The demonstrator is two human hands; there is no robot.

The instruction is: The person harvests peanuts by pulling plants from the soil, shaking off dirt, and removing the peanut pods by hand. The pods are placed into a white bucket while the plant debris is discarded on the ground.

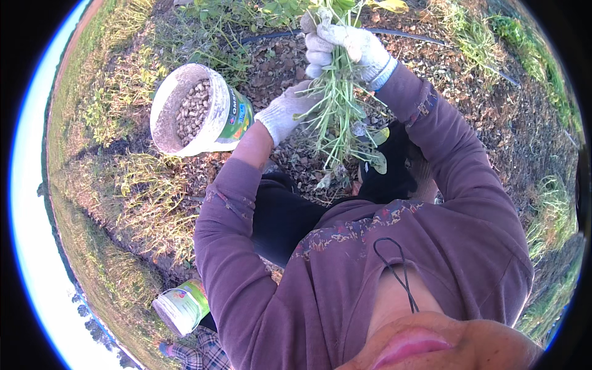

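Observation:
My right hand (358, 48), in a white knit glove, is closed around a bunch of green leafy plants (340, 111) at the top centre. Their stems hang down below the fist, towards my knees. My left hand (286, 111), gloved too, is at the left side of the stems; its fingertips are partly hidden, so its grip cannot be told. Left of it, a white plastic bucket (182, 76) with a coloured label leans on the ground, its mouth facing left. Inside lie several unshelled peanuts (194, 111).
A second labelled bucket (178, 310) is at the lower left, beside another person's plaid clothing (210, 347). A dark hose (407, 33) crosses the leaf-littered soil beyond my hands. Uprooted-looking, yellowing plants (152, 203) lie at left, and low green plants (212, 27) grow ahead.

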